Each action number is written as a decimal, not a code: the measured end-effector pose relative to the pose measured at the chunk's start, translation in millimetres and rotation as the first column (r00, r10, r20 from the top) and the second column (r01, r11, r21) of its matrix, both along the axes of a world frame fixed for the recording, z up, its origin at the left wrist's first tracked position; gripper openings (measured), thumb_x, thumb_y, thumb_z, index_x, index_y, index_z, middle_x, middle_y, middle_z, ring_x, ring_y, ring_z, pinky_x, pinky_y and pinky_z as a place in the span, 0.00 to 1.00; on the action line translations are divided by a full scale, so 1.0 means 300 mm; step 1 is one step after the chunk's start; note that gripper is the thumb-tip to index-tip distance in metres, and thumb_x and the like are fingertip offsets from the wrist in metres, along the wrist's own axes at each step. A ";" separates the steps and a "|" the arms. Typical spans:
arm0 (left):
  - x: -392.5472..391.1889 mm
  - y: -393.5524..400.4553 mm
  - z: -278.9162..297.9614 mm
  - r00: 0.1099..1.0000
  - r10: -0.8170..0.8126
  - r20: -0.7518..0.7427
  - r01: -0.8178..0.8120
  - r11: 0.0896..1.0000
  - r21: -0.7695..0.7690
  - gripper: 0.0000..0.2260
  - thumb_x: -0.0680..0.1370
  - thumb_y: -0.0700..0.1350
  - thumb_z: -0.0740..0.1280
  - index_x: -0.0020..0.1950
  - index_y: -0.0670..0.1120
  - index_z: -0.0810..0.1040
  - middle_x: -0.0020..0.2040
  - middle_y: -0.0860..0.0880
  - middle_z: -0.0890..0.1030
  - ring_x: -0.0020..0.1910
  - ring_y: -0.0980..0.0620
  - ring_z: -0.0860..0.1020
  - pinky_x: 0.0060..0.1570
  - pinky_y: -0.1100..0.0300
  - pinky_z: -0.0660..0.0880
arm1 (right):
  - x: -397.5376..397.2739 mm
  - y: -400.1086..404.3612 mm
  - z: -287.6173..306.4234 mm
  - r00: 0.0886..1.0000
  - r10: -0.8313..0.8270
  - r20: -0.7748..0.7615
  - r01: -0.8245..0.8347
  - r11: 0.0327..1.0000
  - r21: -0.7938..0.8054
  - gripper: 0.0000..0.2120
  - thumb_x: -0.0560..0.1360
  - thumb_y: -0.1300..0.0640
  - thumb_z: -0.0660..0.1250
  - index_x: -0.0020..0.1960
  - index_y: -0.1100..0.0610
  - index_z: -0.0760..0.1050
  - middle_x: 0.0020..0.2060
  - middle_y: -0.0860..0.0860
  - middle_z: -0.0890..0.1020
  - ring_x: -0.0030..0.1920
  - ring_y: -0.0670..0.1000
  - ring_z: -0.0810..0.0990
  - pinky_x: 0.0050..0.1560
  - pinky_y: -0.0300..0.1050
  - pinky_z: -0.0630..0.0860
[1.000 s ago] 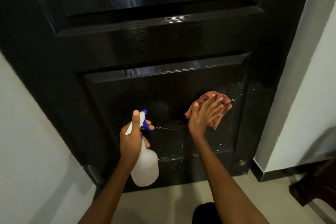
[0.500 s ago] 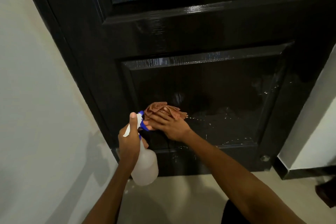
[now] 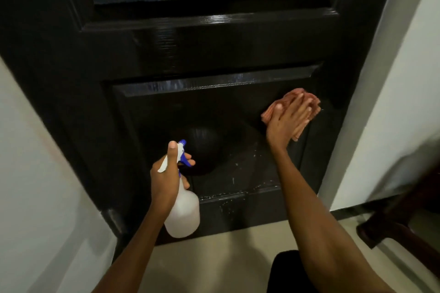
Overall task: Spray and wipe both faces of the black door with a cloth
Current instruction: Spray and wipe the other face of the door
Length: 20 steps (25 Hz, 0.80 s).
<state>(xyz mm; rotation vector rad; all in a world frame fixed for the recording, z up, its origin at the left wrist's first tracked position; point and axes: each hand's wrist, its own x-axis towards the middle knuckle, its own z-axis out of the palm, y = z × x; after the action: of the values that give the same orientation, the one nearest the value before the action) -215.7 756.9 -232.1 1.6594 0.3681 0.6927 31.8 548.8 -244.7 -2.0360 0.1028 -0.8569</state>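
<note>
The glossy black door (image 3: pixel 214 50) fills the view, with a recessed lower panel. My right hand (image 3: pixel 285 121) presses an orange checked cloth (image 3: pixel 271 112) flat against the right side of that lower panel, fingers straight. My left hand (image 3: pixel 166 173) grips the neck of a white spray bottle (image 3: pixel 184 214) with a blue trigger, held in front of the panel's lower left, nozzle toward the door. Spray droplets speckle the panel's bottom edge.
White walls flank the door on the left (image 3: pixel 31 173) and right (image 3: pixel 392 114). Beige floor tiles (image 3: pixel 214 257) lie below. Dark wooden furniture (image 3: pixel 404 226) stands at the lower right, close to my right arm.
My right hand has swept the cloth from the panel's lower left, beside the bottle, across to its right side. The left hand with the bottle stays put. The view has shifted right.
</note>
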 end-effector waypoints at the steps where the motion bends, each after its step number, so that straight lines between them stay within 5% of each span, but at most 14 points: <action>1: 0.006 -0.005 0.008 1.000 -0.015 0.014 0.014 1.000 0.010 0.29 0.80 0.64 0.53 0.46 0.42 0.82 0.41 0.45 0.86 0.25 0.44 0.76 0.25 0.56 0.74 | 0.015 0.004 0.060 0.998 -0.046 -0.038 0.052 0.985 0.162 0.36 0.82 0.37 0.42 0.84 0.55 0.43 0.82 0.58 0.43 0.82 0.61 0.41 0.79 0.63 0.38; 3: 0.013 -0.012 0.017 0.999 -0.026 0.023 0.026 1.000 0.009 0.29 0.80 0.64 0.53 0.46 0.42 0.82 0.41 0.45 0.86 0.24 0.46 0.76 0.24 0.57 0.74 | -0.001 0.057 0.130 0.994 -0.087 -0.066 0.100 0.971 0.217 0.36 0.82 0.37 0.41 0.84 0.56 0.43 0.82 0.58 0.43 0.82 0.61 0.40 0.78 0.67 0.40; 5: 0.023 -0.019 0.019 0.999 -0.028 0.023 0.028 1.000 0.002 0.29 0.80 0.63 0.53 0.47 0.41 0.82 0.42 0.44 0.86 0.23 0.48 0.75 0.23 0.59 0.74 | -0.061 0.152 0.116 0.995 0.024 0.097 -0.016 0.996 -0.083 0.34 0.84 0.39 0.44 0.83 0.55 0.45 0.82 0.57 0.42 0.82 0.62 0.40 0.78 0.67 0.35; 7: 0.040 -0.035 0.017 1.000 -0.025 0.011 0.025 1.000 0.004 0.29 0.80 0.63 0.53 0.46 0.41 0.82 0.42 0.44 0.86 0.23 0.48 0.75 0.23 0.59 0.74 | -0.116 0.217 0.059 0.900 0.351 0.260 -0.138 0.793 -0.594 0.30 0.85 0.42 0.48 0.83 0.51 0.50 0.82 0.54 0.43 0.82 0.62 0.42 0.77 0.66 0.35; 9: 0.070 -0.063 0.018 0.999 -0.032 -0.009 0.032 0.999 0.018 0.29 0.80 0.64 0.53 0.45 0.42 0.82 0.41 0.45 0.86 0.23 0.46 0.75 0.25 0.58 0.74 | -0.091 0.194 0.002 0.820 0.498 0.281 -0.085 0.593 -0.801 0.26 0.86 0.44 0.50 0.83 0.47 0.54 0.82 0.51 0.50 0.82 0.58 0.48 0.79 0.64 0.42; 11: 0.109 -0.099 0.021 0.998 -0.059 -0.013 0.060 0.998 0.028 0.29 0.81 0.64 0.52 0.44 0.43 0.82 0.41 0.46 0.86 0.24 0.44 0.76 0.26 0.56 0.74 | -0.037 0.117 -0.010 0.870 0.378 0.316 -0.056 0.713 -0.699 0.26 0.85 0.44 0.51 0.82 0.48 0.55 0.82 0.51 0.53 0.82 0.54 0.47 0.80 0.61 0.42; 15: 0.185 -0.179 0.008 0.993 -0.114 -0.034 0.115 0.992 0.044 0.29 0.80 0.65 0.52 0.45 0.43 0.82 0.40 0.47 0.86 0.24 0.45 0.76 0.26 0.55 0.75 | 0.049 -0.063 -0.020 0.987 0.016 0.159 0.006 0.991 -0.137 0.30 0.85 0.42 0.45 0.83 0.53 0.48 0.83 0.54 0.48 0.81 0.52 0.40 0.80 0.59 0.40; 20: 0.264 -0.268 -0.027 0.982 -0.165 -0.094 0.167 0.986 0.016 0.30 0.76 0.67 0.53 0.46 0.44 0.82 0.40 0.47 0.86 0.23 0.49 0.75 0.28 0.55 0.75 | -0.002 -0.028 -0.297 0.981 0.103 -0.167 -0.027 0.914 0.406 0.34 0.84 0.38 0.42 0.83 0.54 0.39 0.81 0.51 0.36 0.80 0.50 0.35 0.80 0.53 0.37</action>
<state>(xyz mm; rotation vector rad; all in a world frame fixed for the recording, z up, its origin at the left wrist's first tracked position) -136.4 676.4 -240.2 1.7270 0.2838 0.4987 31.2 540.3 -333.7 -1.7128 0.2897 -0.5471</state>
